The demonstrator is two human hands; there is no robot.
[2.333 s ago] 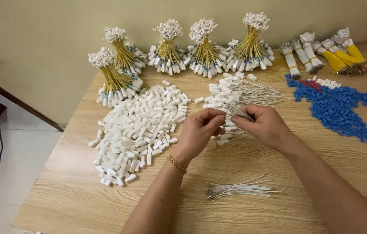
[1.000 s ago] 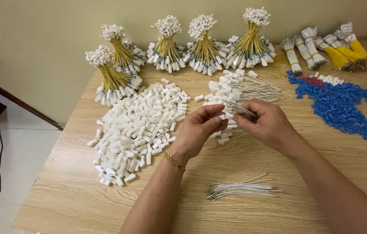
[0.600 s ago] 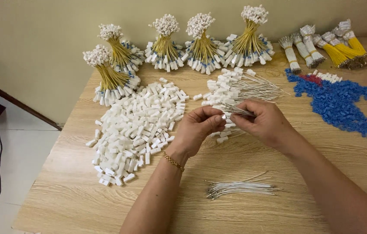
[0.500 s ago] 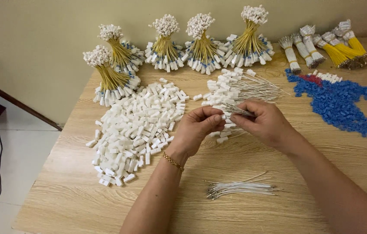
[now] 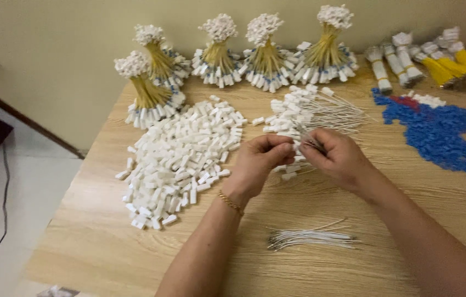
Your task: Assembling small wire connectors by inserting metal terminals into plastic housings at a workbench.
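barely shifted, left hand [image 5: 257, 165] and right hand [image 5: 338, 159] pinch thin wires [image 5: 311, 144], fingertips hiding the join

You are sitting at a small assembly workbench: heaps of white connectors [image 5: 180, 151], blue connectors [image 5: 442, 132] and bundled wires [image 5: 268, 52] are covering the wooden table [image 5: 95, 242].

Bare worktop [image 5: 106, 247] lies near; white caps [image 5: 180, 157] crowd left, blue caps [image 5: 442, 135] right, bundles [image 5: 266, 52] behind.
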